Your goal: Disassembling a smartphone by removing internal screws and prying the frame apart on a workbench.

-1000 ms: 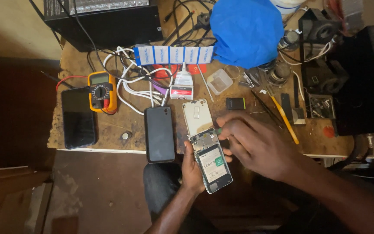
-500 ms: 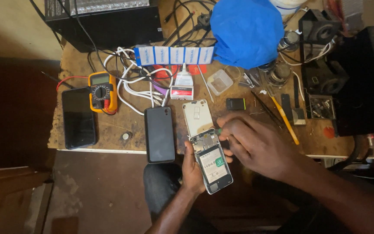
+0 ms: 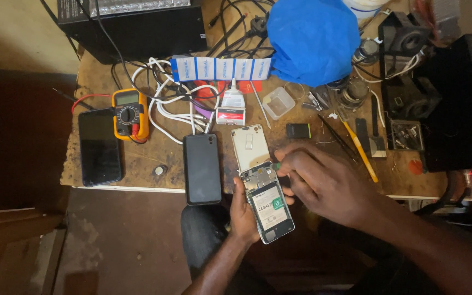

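Opened phone (image 3: pixel 269 205), back cover (image 3: pixel 250 144) already off and lying on the bench (image 3: pixel 110 191) just above, cradled in left hand (image 3: pixel 242 214) at bench edge; right hand (image 3: pixel 323 183) pinches a small tool at its top end, board and battery not yet out

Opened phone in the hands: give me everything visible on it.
The opened phone is a slim slab with a pale frame and its back cover off, interior facing up: a dark circuit section at the top end, a white battery with a green round sticker below. It tilts slightly, its top end reaching the table's front edge. The left hand cradles it from underneath; the right hand works at its upper right corner, holding a small green-tipped tool there.
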